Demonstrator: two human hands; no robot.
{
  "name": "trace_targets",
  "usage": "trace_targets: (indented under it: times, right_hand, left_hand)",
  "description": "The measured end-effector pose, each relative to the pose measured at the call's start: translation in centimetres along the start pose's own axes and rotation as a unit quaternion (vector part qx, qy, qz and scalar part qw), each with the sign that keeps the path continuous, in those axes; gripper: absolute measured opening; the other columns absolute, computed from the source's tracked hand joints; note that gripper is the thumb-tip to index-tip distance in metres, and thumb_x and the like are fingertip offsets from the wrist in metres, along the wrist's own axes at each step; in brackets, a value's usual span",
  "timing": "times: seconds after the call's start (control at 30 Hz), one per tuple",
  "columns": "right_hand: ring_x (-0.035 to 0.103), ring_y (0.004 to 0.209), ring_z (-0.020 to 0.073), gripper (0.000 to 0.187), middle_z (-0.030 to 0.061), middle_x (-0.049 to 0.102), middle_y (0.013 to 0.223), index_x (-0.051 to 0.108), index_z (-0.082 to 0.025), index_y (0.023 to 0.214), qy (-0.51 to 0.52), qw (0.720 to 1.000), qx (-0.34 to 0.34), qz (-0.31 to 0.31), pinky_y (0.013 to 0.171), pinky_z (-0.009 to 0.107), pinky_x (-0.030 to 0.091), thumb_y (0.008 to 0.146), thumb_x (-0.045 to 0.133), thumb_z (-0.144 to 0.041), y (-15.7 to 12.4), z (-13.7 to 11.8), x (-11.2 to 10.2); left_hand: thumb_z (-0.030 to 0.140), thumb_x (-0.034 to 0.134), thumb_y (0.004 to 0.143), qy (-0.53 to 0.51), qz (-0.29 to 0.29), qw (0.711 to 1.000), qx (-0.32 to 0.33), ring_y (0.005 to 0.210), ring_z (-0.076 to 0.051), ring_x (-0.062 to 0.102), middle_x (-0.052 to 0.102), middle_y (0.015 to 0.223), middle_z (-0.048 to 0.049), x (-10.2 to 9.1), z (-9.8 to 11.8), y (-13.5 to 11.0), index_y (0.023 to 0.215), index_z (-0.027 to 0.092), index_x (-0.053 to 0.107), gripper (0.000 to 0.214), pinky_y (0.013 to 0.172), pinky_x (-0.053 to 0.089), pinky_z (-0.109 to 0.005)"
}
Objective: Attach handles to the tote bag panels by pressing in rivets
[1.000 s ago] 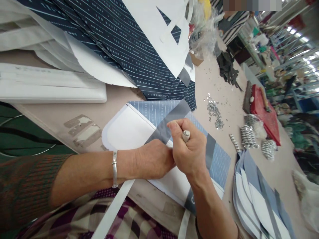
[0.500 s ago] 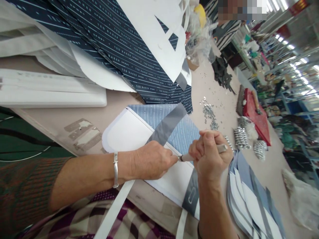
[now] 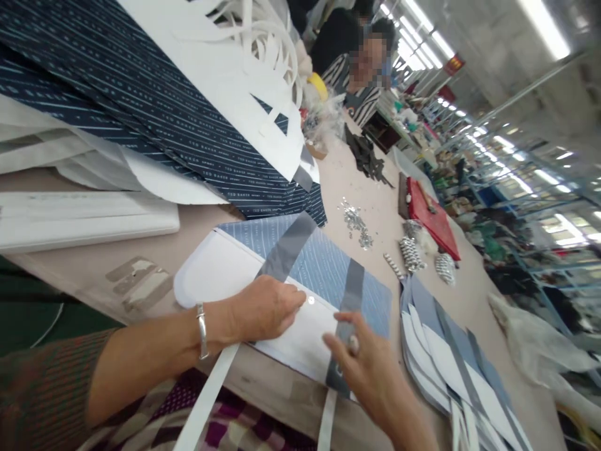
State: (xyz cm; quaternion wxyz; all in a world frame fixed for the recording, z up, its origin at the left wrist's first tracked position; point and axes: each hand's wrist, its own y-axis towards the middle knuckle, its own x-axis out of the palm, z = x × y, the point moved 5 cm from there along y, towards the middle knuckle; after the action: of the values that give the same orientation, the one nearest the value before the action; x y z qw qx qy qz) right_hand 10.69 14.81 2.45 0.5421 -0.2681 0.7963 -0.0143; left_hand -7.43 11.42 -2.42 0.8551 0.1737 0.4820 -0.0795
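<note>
A panel [image 3: 213, 266] with a white face and blue striped lining lies before me, crossed by two grey straps; pale straps hang from its near edge. My left hand [image 3: 263, 307] rests on it, fingers curled in a pinch; what they hold, if anything, is hidden. Beside those fingertips a small round metal washer [image 3: 310, 300] sits on the panel. Over its right part is my right hand [image 3: 369, 360], thumb and forefinger apart and bare between them. The end of a pale-handled tool [image 3: 353, 343] pokes out from its other, curled fingers.
Small metal pieces [image 3: 357, 224] lie scattered beyond the panel. Stacked similar panels [image 3: 436, 351] are at right. Dark printed fabric panels [image 3: 188, 119] and a white block [image 3: 89, 219] occupy the left. Farther right are a red object [image 3: 429, 216] and a plastic bag [image 3: 530, 344]; a person is behind.
My right hand has drawn the tool away from the left fingertips, dropped lower and spread thumb and forefinger. The washer now shows on the panel. The view has tilted up.
</note>
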Motion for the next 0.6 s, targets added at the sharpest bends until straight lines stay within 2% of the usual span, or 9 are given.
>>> trace_targets:
  times: [0.07, 0.13, 0.17, 0.23, 0.3, 0.4, 0.5, 0.6]
  right_hand:
    - [0.07, 0.071, 0.0265, 0.056, 0.0069, 0.073, 0.074, 0.051, -0.018, 0.135, -0.122, 0.991, 0.03, -0.051, 0.06, 0.03, 0.047, 0.084, 0.061, -0.039, -3.6, 2.3, 1.8]
    - [0.072, 0.079, 0.034, 0.081, 0.0141, 0.076, 0.081, 0.038, -0.012, 0.147, -0.197, 0.975, 0.087, -0.06, 0.066, 0.035, 0.05, 0.075, 0.069, -0.033, -6.4, 4.2, 4.3]
    - [0.072, 0.081, 0.035, 0.089, 0.014, 0.076, 0.083, 0.033, -0.013, 0.15, -0.202, 0.971, 0.118, -0.056, 0.067, 0.036, 0.051, 0.072, 0.071, -0.028, -7.3, 4.8, 5.5]
    - [0.072, 0.082, 0.0334, 0.089, 0.0111, 0.076, 0.084, 0.031, -0.018, 0.152, -0.171, 0.973, 0.153, -0.023, 0.07, 0.036, 0.053, 0.071, 0.069, -0.02, -8.3, 5.4, 7.2]
    - [0.073, 0.085, 0.0295, 0.076, 0.0087, 0.077, 0.089, 0.042, -0.021, 0.147, -0.118, 0.983, 0.134, 0.031, 0.075, 0.035, 0.054, 0.074, 0.064, -0.015, -8.7, 5.2, 7.3]
    - [0.072, 0.092, 0.0241, 0.055, 0.0077, 0.076, 0.101, 0.061, -0.019, 0.128, -0.077, 0.99, 0.026, 0.111, 0.083, 0.03, 0.054, 0.074, 0.059, -0.01, -9.0, 4.2, 4.6]
    - [0.073, 0.09, 0.0224, 0.049, 0.0091, 0.075, 0.104, 0.065, -0.016, 0.12, -0.111, 0.977, -0.076, 0.167, 0.085, 0.031, 0.056, 0.073, 0.054, -0.009, -9.8, 3.1, -0.2]
    - [0.074, 0.083, 0.0232, 0.045, 0.0107, 0.076, 0.103, 0.066, -0.016, 0.12, -0.171, 0.956, -0.091, 0.219, 0.079, 0.035, 0.059, 0.079, 0.048, -0.013, -11.2, 3.7, -5.9]
  left_hand:
    - [0.017, 0.049, 0.088, 0.003, -0.006, 1.0, -0.009, 0.065, -0.019, 0.065, 0.069, 0.078, -0.0012, 0.1, 0.0, 0.1, 0.08, 0.019, 0.057, 0.011, 0.054, 0.038, -0.03]
    - [0.017, 0.046, 0.089, 0.011, -0.007, 1.0, -0.008, 0.067, -0.02, 0.065, 0.069, 0.078, -0.0009, 0.3, 0.0, 0.1, 0.08, 0.02, 0.057, 0.015, 0.056, 0.038, -0.031]
    - [0.017, 0.044, 0.09, 0.014, -0.006, 1.0, -0.006, 0.069, -0.02, 0.066, 0.07, 0.079, -0.0011, 0.4, 0.0, 0.1, 0.081, 0.02, 0.058, 0.017, 0.058, 0.038, -0.031]
    - [0.019, 0.04, 0.093, 0.013, -0.006, 1.0, -0.007, 0.069, -0.02, 0.065, 0.07, 0.079, -0.0018, 0.6, -0.1, 0.1, 0.08, 0.02, 0.059, 0.023, 0.06, 0.038, -0.031]
    - [0.023, 0.039, 0.093, -0.009, -0.012, 1.0, -0.02, 0.069, -0.02, 0.064, 0.069, 0.077, -0.002, 0.5, -0.2, 0.2, 0.081, 0.02, 0.061, 0.026, 0.062, 0.038, -0.03]
    - [0.032, 0.043, 0.091, -0.1, -0.024, 0.991, -0.08, 0.063, -0.017, 0.06, 0.066, 0.069, 0.0008, -0.3, -0.1, 0.7, 0.086, 0.021, 0.066, 0.026, 0.062, 0.038, -0.027]
    - [0.045, 0.045, 0.091, -0.219, 0.008, 0.962, -0.163, 0.06, -0.015, 0.056, 0.063, 0.07, 0.0029, -2.2, 0.4, 0.8, 0.103, 0.022, 0.066, 0.034, 0.06, 0.04, -0.024]
    - [0.044, 0.043, 0.091, -0.297, 0.059, 0.935, -0.185, 0.077, -0.018, 0.061, 0.066, 0.088, 0.0003, -4.1, 1.4, 0.3, 0.118, 0.023, 0.059, 0.038, 0.07, 0.047, -0.025]
